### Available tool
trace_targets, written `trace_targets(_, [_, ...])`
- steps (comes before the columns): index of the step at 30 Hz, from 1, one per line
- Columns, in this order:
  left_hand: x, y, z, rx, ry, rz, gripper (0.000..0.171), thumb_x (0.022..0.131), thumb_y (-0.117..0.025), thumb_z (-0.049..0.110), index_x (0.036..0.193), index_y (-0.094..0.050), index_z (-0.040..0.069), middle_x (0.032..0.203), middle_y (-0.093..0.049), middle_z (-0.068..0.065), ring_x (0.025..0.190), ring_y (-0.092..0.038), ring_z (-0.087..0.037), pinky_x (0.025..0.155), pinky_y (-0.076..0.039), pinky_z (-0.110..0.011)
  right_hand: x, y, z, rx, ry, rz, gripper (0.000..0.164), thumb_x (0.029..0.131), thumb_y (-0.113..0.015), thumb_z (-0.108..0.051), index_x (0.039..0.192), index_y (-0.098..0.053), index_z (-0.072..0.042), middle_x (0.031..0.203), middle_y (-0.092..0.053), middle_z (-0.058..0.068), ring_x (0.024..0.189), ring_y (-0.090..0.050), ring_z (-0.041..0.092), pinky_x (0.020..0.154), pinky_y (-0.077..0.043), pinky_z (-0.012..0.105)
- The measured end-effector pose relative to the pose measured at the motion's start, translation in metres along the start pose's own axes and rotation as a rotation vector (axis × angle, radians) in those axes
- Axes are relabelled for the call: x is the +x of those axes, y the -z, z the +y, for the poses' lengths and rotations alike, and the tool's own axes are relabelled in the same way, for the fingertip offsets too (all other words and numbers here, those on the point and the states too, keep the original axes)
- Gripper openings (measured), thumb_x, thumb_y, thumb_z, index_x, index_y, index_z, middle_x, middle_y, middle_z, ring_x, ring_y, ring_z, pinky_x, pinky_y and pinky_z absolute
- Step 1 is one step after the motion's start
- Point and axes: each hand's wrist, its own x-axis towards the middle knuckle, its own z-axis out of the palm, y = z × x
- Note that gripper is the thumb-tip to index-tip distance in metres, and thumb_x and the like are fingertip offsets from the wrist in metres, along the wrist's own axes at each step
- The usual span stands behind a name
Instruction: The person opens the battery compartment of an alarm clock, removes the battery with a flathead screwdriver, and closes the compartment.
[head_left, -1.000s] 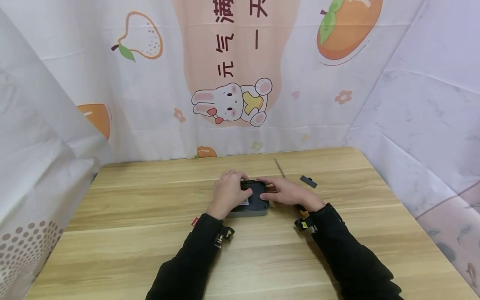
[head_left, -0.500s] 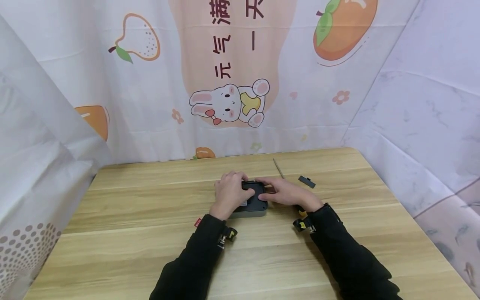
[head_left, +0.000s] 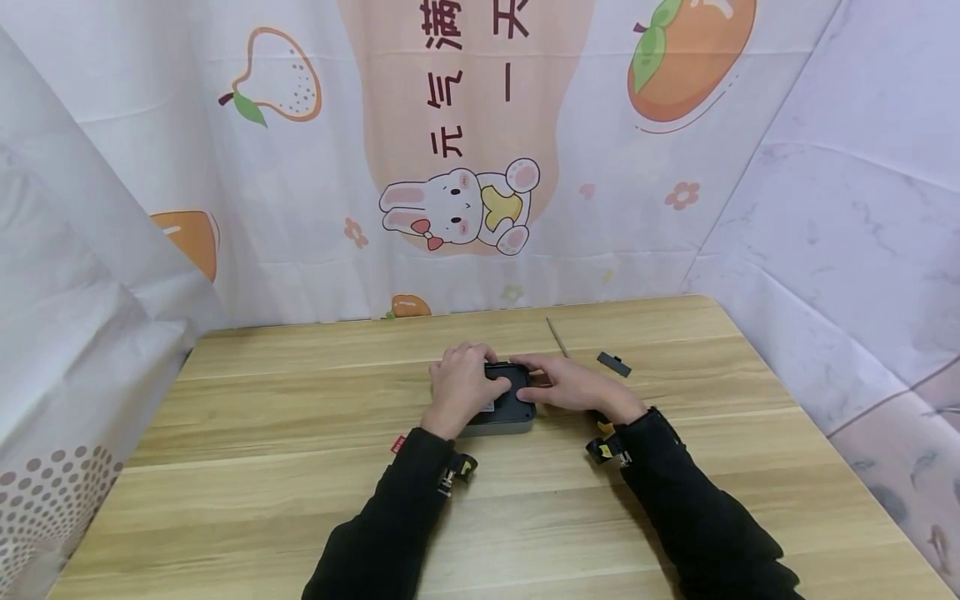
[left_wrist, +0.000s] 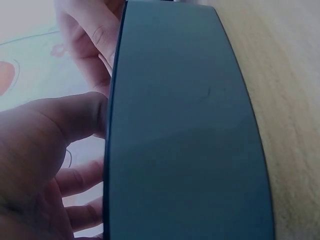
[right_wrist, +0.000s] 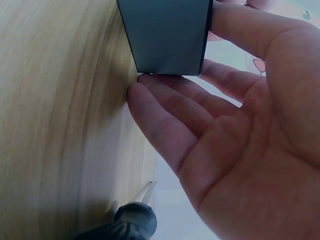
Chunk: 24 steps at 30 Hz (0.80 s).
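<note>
Steadying the grey-sided, black-faced rectangular box (head_left: 514,410) on the wood-grain table (head_left: 247,492) seems your step; your left hand (head_left: 459,387) and right hand (head_left: 576,384) both grip it; next likely calls for even pressure.

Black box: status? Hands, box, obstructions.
Left hand and right hand both hold black box. Box flat on table. No blockage seen; screwdriver-like tool near right hand, apart from box.

Head view: high, facing forward-down; wrist views: close-up, sharing box (left_wrist: 185,125).
</note>
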Motion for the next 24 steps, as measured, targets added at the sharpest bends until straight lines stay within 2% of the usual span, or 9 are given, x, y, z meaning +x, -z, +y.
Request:
trace_targets(9, [0.0006, -0.0013, 0.005, 0.003, 0.023, 0.005, 0.033, 0.083, -0.079, 0.035, 0.108, -0.073, 0.014, 0.104, -0.068, -0.005, 0.098, -0.059, -0.03, 0.085, -0.042, -0.055, 0.0006, 0.0002, 0.0012, 0.01, 0.004, -0.004, 0.067, 0.103, -0.062, -0.026, 0.158, -0.032, -0.004, 0.159, -0.035, 0.018, 0.139, -0.045, 0.035, 0.108, -0.044, 0.048])
trace_targets(24, [0.0015, -0.0031, 0.0037, -0.01, 0.026, 0.018, 0.032, 0.082, -0.081, 0.033, 0.106, -0.073, 0.014, 0.103, -0.069, -0.005, 0.097, -0.06, -0.03, 0.085, -0.042, -0.056, 0.0003, 0.0004, 0.002, 0.011, -0.003, -0.003, 0.067, 0.103, -0.062, -0.028, 0.158, -0.032, -0.005, 0.16, -0.034, 0.018, 0.14, -0.043, 0.036, 0.107, -0.044, 0.048])
